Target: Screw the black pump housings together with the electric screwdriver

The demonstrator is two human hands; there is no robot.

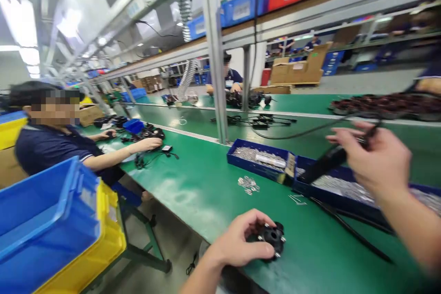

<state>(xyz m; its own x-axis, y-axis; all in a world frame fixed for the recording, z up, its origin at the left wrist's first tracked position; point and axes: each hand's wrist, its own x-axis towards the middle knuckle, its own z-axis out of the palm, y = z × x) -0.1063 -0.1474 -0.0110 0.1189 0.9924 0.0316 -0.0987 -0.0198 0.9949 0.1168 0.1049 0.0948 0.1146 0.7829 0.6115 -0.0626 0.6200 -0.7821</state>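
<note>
My left hand (246,241) is closed around a round black part (274,238) with small silver screws at its rim, close to the front edge of the green table (193,183). On the right, my right hand (374,154) grips a black power screwdriver (325,163), which slants down to the left over a blue tray of small metal pieces (347,186). A second blue tray (257,158) stands left of it. Between the trays and my left hand lie a small pile of metal rings (248,184) and a few thin screws (297,200).
A co-worker (58,133) sits at the left with both hands over black parts and cables. Blue and yellow bins (86,220) stand at the lower left. A metal post (215,55) rises behind the trays. A black cable (358,234) lies at the right.
</note>
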